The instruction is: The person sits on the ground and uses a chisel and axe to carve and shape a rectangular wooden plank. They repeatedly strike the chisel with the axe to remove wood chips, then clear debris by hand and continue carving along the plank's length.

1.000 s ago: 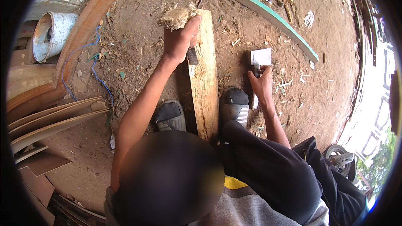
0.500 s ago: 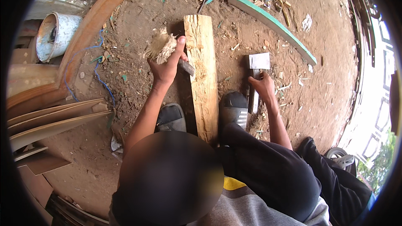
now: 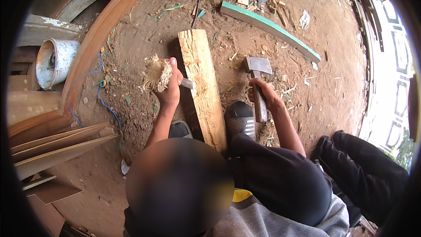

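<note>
A pale squared wooden beam (image 3: pixel 199 74) with rough, chipped faces lies lengthwise between my feet. My left hand (image 3: pixel 171 93) is closed around a chisel (image 3: pixel 187 83), whose handle end is frayed into a brush of splayed fibres. The chisel's metal blade points right, its tip at the beam's left edge; whether it bites into the wood I cannot tell. To the right of the beam, my right hand (image 3: pixel 267 95) is wrapped round the dark handle of a hatchet (image 3: pixel 258 65), just below its grey metal head.
My sandalled right foot (image 3: pixel 240 118) is against the beam's right side. A green-edged curved board (image 3: pixel 272 30) lies beyond, among chips and scraps. To the left are a paint-stained bucket (image 3: pixel 59 63), a brown wooden frame (image 3: pixel 98 35) and stacked panels (image 3: pixel 66 145). Another person's dark-trousered legs (image 3: pixel 368 166) are at right.
My right hand has taken a fuller grip on the hatchet's handle, and the hatchet has turned and shifted. The chisel's blade now lies more level, toward the beam. The whole view has shifted slightly.
</note>
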